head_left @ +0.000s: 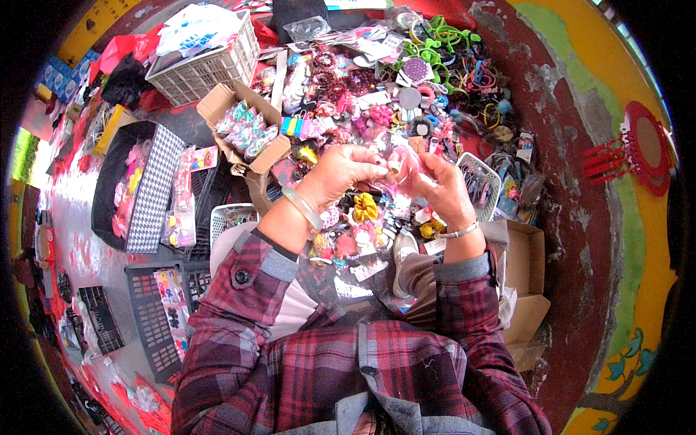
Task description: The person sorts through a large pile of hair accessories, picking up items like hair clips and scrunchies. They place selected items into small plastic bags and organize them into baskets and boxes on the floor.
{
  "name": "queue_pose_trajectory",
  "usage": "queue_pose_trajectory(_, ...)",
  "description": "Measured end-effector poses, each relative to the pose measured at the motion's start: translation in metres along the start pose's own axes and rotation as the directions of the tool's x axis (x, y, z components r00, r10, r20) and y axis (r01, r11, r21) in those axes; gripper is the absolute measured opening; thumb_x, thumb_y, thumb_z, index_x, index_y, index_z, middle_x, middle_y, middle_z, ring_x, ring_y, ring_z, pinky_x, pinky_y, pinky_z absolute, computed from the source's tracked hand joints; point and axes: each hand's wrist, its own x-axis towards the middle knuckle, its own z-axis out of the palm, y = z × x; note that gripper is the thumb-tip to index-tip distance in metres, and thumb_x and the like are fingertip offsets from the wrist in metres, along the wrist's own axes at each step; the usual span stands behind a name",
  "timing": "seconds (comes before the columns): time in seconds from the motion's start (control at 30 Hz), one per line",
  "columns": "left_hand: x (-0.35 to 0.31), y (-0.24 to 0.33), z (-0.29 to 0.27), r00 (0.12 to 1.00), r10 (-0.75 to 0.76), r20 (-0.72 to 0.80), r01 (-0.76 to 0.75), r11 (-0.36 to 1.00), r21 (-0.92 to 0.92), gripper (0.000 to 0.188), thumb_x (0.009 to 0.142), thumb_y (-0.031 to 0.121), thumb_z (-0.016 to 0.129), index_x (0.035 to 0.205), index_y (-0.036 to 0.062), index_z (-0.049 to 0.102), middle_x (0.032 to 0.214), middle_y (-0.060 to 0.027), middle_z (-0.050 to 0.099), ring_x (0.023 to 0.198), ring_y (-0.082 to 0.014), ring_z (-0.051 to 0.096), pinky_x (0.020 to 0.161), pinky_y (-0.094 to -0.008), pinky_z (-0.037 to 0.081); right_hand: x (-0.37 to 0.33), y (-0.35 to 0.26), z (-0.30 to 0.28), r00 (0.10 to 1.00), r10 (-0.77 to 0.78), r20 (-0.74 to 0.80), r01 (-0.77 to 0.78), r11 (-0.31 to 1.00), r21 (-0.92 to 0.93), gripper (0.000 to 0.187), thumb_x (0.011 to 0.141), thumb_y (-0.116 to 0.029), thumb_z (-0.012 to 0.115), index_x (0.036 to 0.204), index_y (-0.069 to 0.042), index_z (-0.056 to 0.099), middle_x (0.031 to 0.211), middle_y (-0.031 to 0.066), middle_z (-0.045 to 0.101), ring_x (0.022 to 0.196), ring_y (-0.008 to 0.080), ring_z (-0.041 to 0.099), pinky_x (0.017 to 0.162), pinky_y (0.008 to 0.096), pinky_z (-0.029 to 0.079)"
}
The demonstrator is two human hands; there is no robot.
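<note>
Both my hands are raised together over a big pile of hair accessories (341, 109). Between them is a pink, petal-like fabric piece (404, 161), perhaps a flower hair ornament. My left hand (346, 174), with a pale bangle (303, 208) at its wrist, pinches its left side with thumb and forefinger. On the other side my right hand (444, 190) grips it with bent fingers; a thin silver bracelet (458, 230) circles that wrist. Below my hands a mustard-yellow scrunchie (365, 207) lies on the pile.
Left of the pile stands an open cardboard box (272, 154) of wrapped pieces, with a white plastic crate (206, 69) behind. A houndstooth bin (152, 188) and dark baskets (156, 312) sit farther left. At right are a white basket (484, 181) and another cardboard box (528, 268).
</note>
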Motion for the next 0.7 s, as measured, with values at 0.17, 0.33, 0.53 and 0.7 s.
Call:
queue_pose_trajectory(0.17, 0.002, -0.001, 0.0, 0.999, 0.033, -0.026, -0.032, 0.999, 0.027, 0.018, 0.078, 0.014, 0.066, 0.09, 0.0005, 0.064, 0.08, -0.0042, 0.065, 0.068, -0.0101, 0.061, 0.064, -0.022, 0.049, 0.003, 0.015, 0.0, 0.998, -0.056, -0.034, 0.056, 0.998, -0.014, 0.032, 0.08, -0.011, 0.061, 0.108, 0.003, 0.057, 0.091, 0.0074, 0.063, 0.083, 0.0108, 0.057, 0.076, 0.0245, 0.045)
queue_pose_trajectory(0.33, 0.001, -0.001, -0.003, 1.0, 0.012, -0.023, -0.012, 1.0, 0.029, 0.017, 0.078, 0.014, 0.066, 0.089, 0.001, 0.065, 0.081, -0.0041, 0.065, 0.07, -0.0095, 0.061, 0.065, -0.0216, 0.049, 0.001, 0.004, 0.0, 0.995, -0.026, 0.091, 0.01, 0.986, 0.167, 0.034, 0.08, -0.012, 0.061, 0.11, 0.003, 0.055, 0.094, 0.0082, 0.063, 0.086, 0.0123, 0.058, 0.078, 0.0263, 0.045)
queue_pose_trajectory(0.53, -0.001, 0.0, -0.001, 0.999, -0.021, -0.035, 0.023, 0.997, 0.076, 0.016, 0.077, 0.014, 0.067, 0.086, 0.0021, 0.065, 0.08, -0.0034, 0.065, 0.07, -0.0095, 0.061, 0.063, -0.0216, 0.048, 0.0, 0.006, 0.0, 0.997, 0.004, 0.079, -0.001, 0.999, -0.039, 0.03, 0.083, -0.008, 0.058, 0.11, 0.003, 0.055, 0.092, 0.0063, 0.062, 0.083, 0.0118, 0.058, 0.074, 0.0252, 0.046)
queue_pose_trajectory(0.7, -0.002, 0.002, -0.001, 1.0, -0.008, -0.01, 0.009, 0.998, 0.06, 0.015, 0.077, 0.015, 0.067, 0.086, 0.0027, 0.065, 0.079, -0.003, 0.065, 0.068, -0.0092, 0.061, 0.06, -0.0208, 0.047, 0.0, 0.004, -0.001, 0.99, 0.082, 0.114, -0.096, 0.988, 0.122, 0.029, 0.084, -0.003, 0.055, 0.113, 0.002, 0.053, 0.098, 0.0021, 0.06, 0.088, 0.0079, 0.056, 0.078, 0.0224, 0.045)
